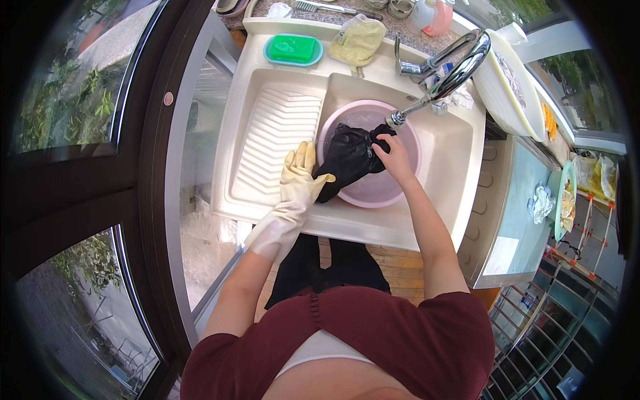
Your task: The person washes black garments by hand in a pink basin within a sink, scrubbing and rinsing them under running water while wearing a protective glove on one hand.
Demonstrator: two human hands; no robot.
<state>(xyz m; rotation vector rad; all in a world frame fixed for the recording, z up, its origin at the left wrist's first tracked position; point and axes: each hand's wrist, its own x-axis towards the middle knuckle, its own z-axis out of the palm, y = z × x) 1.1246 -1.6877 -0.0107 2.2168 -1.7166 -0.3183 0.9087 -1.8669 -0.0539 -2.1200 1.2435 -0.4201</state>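
Observation:
A pink basin [412, 143] with water in it stands in the right-hand bowl of the sink. Wet black cloth [350, 157] lies bunched in the basin and hangs over its near left rim. My bare right hand [392, 155] pinches the upper right part of this cloth, just below the faucet's spout [396, 119]. A pale yellow rubber glove covers my left hand [303, 175], which is over the edge of the ribbed washboard [277, 133]. Its fingers are stretched out, and the thumb points toward the cloth. What lies under the cloth is hidden.
At the sink's back ledge sit a green soap bar [292, 48] in a blue dish and a yellowish washcloth [358, 40]. A brush [333, 8] and bottles [433, 17] stand behind. A large white basin [510, 87] leans at the right, above a cabinet [510, 207].

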